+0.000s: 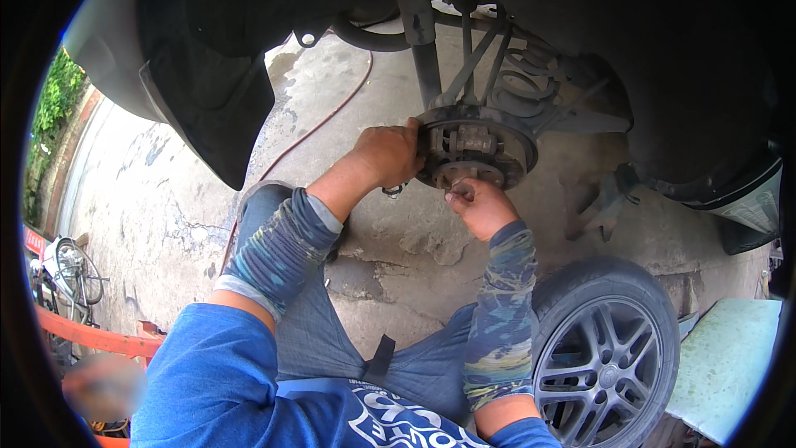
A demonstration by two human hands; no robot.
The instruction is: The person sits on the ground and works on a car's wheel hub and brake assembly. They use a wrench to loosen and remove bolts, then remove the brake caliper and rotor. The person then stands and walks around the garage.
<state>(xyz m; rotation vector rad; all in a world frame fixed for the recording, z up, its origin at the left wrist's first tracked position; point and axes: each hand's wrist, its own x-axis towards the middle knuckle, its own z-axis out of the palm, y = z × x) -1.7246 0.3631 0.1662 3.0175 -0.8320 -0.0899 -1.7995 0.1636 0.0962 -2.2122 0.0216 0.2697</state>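
A drum brake assembly with its drum off hangs under the raised car, its shoes and wheel cylinder showing. My left hand grips the left edge of its round backing plate, some fingers hidden behind the rim. Just below the wheel hub, my right hand is closed in a pinch. What lies between its thumb and fingers is too small to make out. A small metal piece shows under my left hand.
Behind the brake are suspension arms and a coil spring. The wheel arch liner hangs at upper left. A tyred alloy wheel lies by my right forearm, next to a pale green panel. A red hose crosses the concrete.
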